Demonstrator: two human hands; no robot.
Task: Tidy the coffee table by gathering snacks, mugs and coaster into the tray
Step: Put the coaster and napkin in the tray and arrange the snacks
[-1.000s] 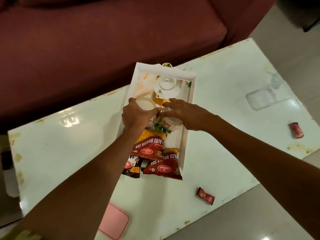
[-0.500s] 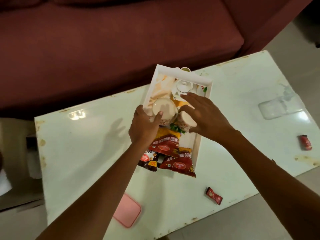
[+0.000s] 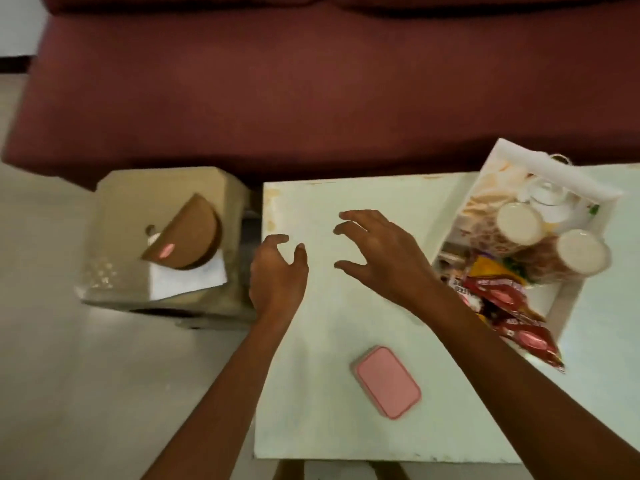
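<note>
The white tray [image 3: 568, 303] sits at the right of the pale coffee table [image 3: 332, 393]. In it stand two mugs [image 3: 519, 223] [image 3: 583, 251] side by side, a small white teapot [image 3: 550, 194] behind them, and red snack packets [image 3: 512, 306] that hang over the tray's near end. My left hand [image 3: 277, 275] hovers over the table's left edge, fingers curled apart and holding nothing. My right hand [image 3: 377, 254] is spread open over the table, left of the tray. A pink rounded coaster [image 3: 388, 381] lies on the table near me, below both hands.
A beige box-like stool [image 3: 166, 244] stands left of the table, with a brown half-round object [image 3: 188, 233] and white paper [image 3: 188, 277] on it. A maroon sofa [image 3: 311, 81] runs along the far side. Pale floor lies to the left.
Both hands have let go of the mugs and moved left, away from the tray. The view has swung left, so the tray now sits at the right and the stool has come into view.
</note>
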